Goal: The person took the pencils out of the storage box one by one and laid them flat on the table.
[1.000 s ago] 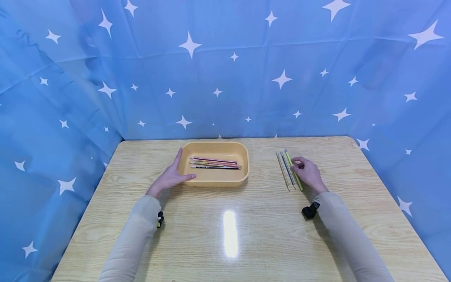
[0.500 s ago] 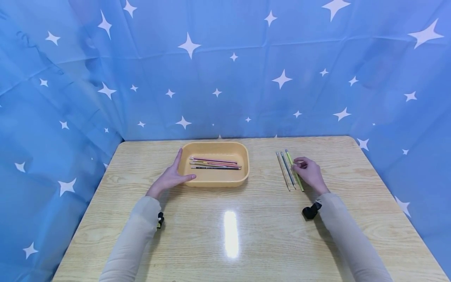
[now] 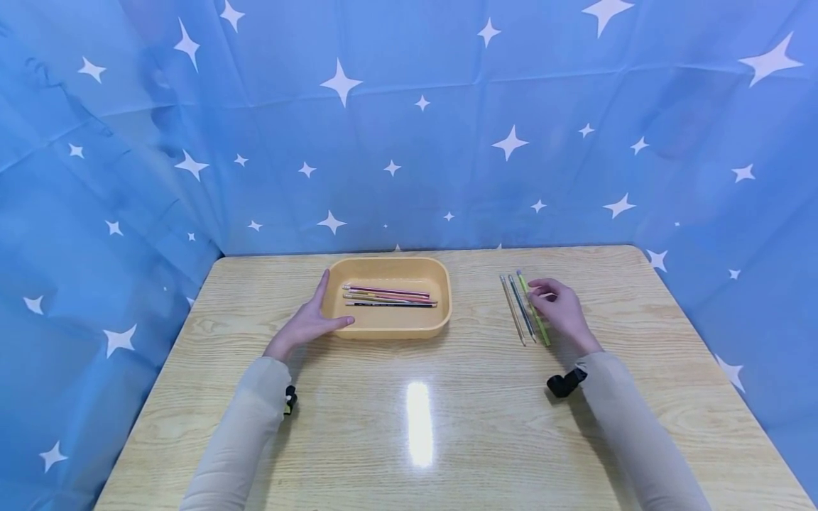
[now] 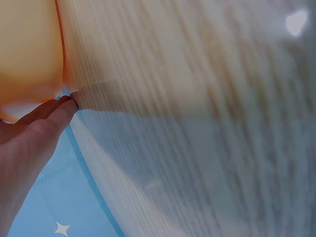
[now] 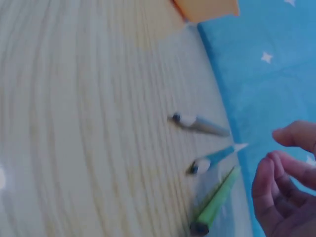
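At the left end of a shallow yellow tray (image 3: 396, 331), my left hand (image 3: 307, 323) is spread along the side. Its straight thumb lies over the front corner of the rim and its fingers touch the outside wall. Several pencils (image 3: 390, 296) lie lengthwise in the tray. To the right, my right hand (image 3: 559, 309) hovers beside a green pencil (image 3: 538, 321), with loosely bent fingers. In the right wrist view a gap shows between thumb and fingers (image 5: 266, 185), and nothing is held. A blue pencil (image 3: 522, 309) and a tan pencil (image 3: 513, 311) lie alongside the green one.
The light wood table (image 3: 358, 411) carries the tray and the loose pencils. A blue curtain (image 3: 409, 142) with white stars hangs behind it and at both sides. Bright light reflects off the tabletop at centre front.
My right hand has risen slightly and drawn back a little from the green pencil, which shifted slightly right and back. The left hand and the tray stay in place.
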Demonstrator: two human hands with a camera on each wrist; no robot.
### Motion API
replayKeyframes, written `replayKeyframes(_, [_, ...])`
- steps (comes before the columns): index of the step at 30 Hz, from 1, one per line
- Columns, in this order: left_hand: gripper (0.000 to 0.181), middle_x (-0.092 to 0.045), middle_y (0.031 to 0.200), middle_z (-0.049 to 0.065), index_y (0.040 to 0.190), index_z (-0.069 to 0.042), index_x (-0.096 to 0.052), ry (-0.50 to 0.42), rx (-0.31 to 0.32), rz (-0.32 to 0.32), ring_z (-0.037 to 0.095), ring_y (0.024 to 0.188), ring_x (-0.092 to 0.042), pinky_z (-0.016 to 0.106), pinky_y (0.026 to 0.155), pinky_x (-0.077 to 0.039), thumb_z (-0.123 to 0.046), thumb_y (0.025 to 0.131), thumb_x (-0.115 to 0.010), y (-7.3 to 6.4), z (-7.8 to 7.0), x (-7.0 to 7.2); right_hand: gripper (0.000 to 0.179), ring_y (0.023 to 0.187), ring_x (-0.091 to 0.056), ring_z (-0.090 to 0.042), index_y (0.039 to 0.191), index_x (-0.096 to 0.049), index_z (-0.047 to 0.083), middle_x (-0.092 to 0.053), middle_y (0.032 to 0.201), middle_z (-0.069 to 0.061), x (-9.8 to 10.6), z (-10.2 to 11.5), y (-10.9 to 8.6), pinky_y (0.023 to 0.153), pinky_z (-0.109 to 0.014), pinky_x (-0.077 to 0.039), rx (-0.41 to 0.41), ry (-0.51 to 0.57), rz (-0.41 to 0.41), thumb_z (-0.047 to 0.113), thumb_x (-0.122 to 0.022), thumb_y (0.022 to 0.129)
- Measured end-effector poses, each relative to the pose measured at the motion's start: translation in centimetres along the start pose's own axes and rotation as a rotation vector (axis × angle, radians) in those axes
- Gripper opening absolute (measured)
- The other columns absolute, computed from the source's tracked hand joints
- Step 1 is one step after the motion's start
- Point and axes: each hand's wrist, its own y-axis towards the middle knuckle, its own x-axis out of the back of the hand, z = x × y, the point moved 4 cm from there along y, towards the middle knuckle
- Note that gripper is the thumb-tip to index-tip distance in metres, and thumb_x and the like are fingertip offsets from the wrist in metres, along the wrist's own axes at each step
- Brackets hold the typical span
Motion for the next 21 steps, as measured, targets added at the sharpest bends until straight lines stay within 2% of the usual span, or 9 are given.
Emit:
replayKeyframes(6, [0.116,-0.005,0.158,0.023,0.153,-0.029,0.017,-0.002,0.004,-0.002,0.051,0.136,-0.021,0.062,0.108,-0.021,-0.047,0.083,-0.073,-0.1,0.0,0.0,0.033,0.080,-0.060,-0.030,0.122,-0.057,-0.009,-0.059,0.100,-0.021,-0.9,1.9,-0.2,0.063,-0.032,-0.055,0.062,0.070,0.010,0.010,-0.058,0.096])
replayKeyframes(11, [0.116,-0.007,0.158,0.024,0.153,-0.029,0.017,-0.002,0.001,-0.005,0.051,0.136,-0.022,0.061,0.108,-0.022,-0.047,0.083,-0.074,0.1,0.1,-0.1,0.032,0.080,-0.060,-0.029,0.122,-0.059,-0.008,-0.058,0.101,-0.021,-2.0,3.4,-0.4,0.065,-0.032,-0.055,0.071,0.111,0.038,0.010,-0.058,0.096])
replayKeyframes(14, [0.116,-0.006,0.158,0.023,0.153,-0.030,0.017,-0.001,0.001,-0.007,0.050,0.136,-0.022,0.060,0.108,-0.022,-0.047,0.083,-0.074,0.1,0.1,-0.1,0.032,0.075,-0.060,-0.029,0.121,-0.059,-0.009,-0.059,0.098,-0.020,-2.8,4.1,-0.2,0.062,-0.034,-0.055,0.087,0.121,0.039,0.011,-0.058,0.096])
replayKeyframes(17, [0.116,-0.006,0.158,0.023,0.152,-0.031,0.017,-0.002,0.004,-0.005,0.050,0.136,-0.022,0.060,0.108,-0.022,-0.047,0.083,-0.074,0.1,0.1,-0.1,0.031,0.073,-0.060,-0.031,0.120,-0.061,-0.009,-0.061,0.097,-0.021,-3.7,4.6,0.1,0.060,-0.037,-0.054,0.102,0.144,0.040,0.012,-0.059,0.097])
replayKeyframes(21, [0.117,-0.008,0.157,0.025,0.153,-0.029,0.017,-0.007,-0.002,-0.006,0.051,0.135,-0.023,0.061,0.108,-0.023,-0.047,0.082,-0.074,0.0,0.1,0.0,0.031,0.079,-0.059,-0.037,0.119,-0.061,-0.008,-0.061,0.100,-0.025,-5.3,5.4,0.4,0.063,-0.043,-0.055,0.110,0.185,0.076,0.014,-0.059,0.097])
